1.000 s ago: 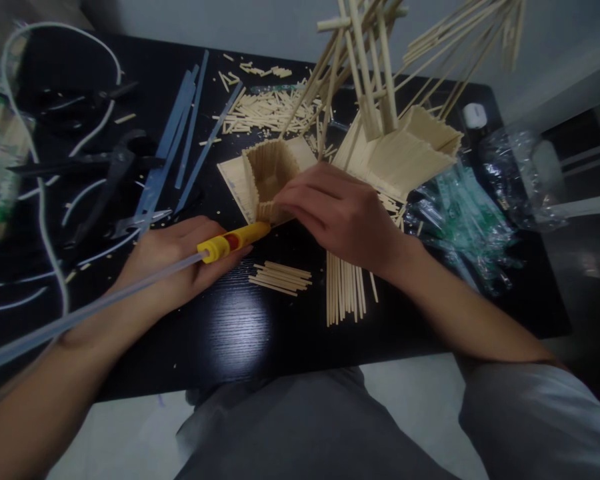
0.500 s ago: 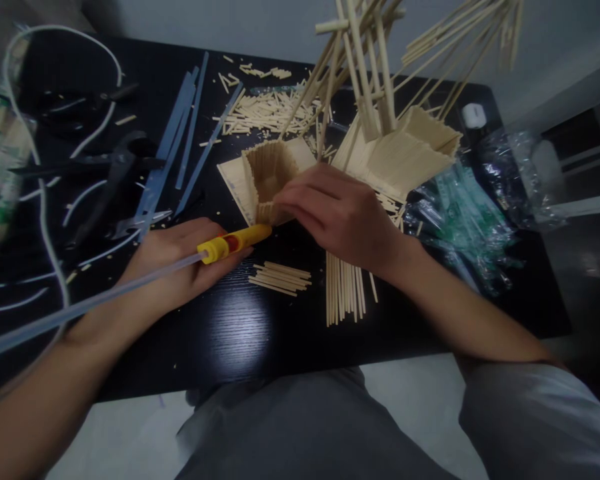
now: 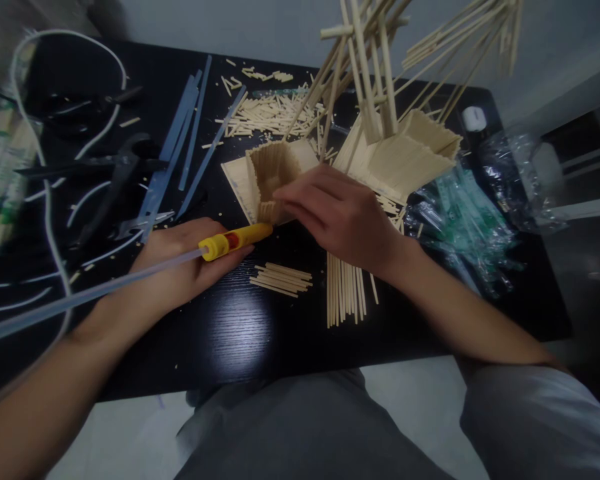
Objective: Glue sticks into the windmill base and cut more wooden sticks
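In my left hand (image 3: 183,257) is a yellow hot glue gun (image 3: 235,241), and a long translucent glue stick (image 3: 130,282) runs out of its back end. Its tip reaches the near edge of a small open box made of thin wooden sticks (image 3: 265,175), which rests tilted on the table with a flat wooden panel at its side. My right hand (image 3: 337,210) is closed in a pinch at the box's near right edge. Whatever lies between those fingertips is hidden. Below the glue gun lies a short row of cut sticks (image 3: 281,279).
A second stick-built piece (image 3: 413,150) with tall rods (image 3: 360,73) stands at the back right. Longer sticks (image 3: 346,290) lie under my right wrist. Loose glue sticks (image 3: 173,150), pliers (image 3: 123,167) and white cable (image 3: 50,220) are at left, plastic wrappers (image 3: 467,220) at right.
The view has turned slightly, so the table's left side appears a little further right and lower. Both hands keep nearly the same positions at the box.
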`<state>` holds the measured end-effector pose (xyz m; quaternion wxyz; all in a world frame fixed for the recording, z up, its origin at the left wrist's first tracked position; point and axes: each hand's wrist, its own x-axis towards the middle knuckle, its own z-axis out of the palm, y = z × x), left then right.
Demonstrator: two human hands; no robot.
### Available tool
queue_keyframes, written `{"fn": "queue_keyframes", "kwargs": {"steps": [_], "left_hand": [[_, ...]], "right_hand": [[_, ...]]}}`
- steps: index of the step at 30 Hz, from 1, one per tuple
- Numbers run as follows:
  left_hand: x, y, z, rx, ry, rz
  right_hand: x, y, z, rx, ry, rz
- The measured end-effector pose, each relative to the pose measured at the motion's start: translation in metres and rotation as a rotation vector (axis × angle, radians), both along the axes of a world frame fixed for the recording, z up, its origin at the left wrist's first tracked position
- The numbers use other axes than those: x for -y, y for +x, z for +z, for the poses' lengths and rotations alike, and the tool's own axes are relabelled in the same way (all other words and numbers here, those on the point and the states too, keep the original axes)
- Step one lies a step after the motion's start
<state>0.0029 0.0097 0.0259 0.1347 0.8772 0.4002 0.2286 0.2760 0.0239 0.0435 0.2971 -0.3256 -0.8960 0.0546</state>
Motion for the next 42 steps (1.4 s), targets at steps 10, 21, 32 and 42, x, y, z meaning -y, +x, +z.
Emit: {"fn": "queue_keyframes", "kwargs": {"steps": [10, 21, 32, 42], "left_hand": [[0.0, 0.0, -0.001, -0.017, 0.015, -0.008], [0.0, -0.001, -0.003, -0.038, 0.009, 0.027], [-0.001, -0.01, -0.001, -0.005, 0.042, 0.025], [-0.001, -0.009, 0.0, 0.013, 0.179, -0.053]], "right_hand": [[0.001, -0.002, 0.001, 0.09, -0.054, 0.042], [0.001, -0.002, 0.0, 0.086, -0.081, 0.039], [0.017, -0.006, 0.022, 0.023, -0.097, -0.047], [0.046, -0.023, 0.002, 0.397, -0.545, -0.015]]}}
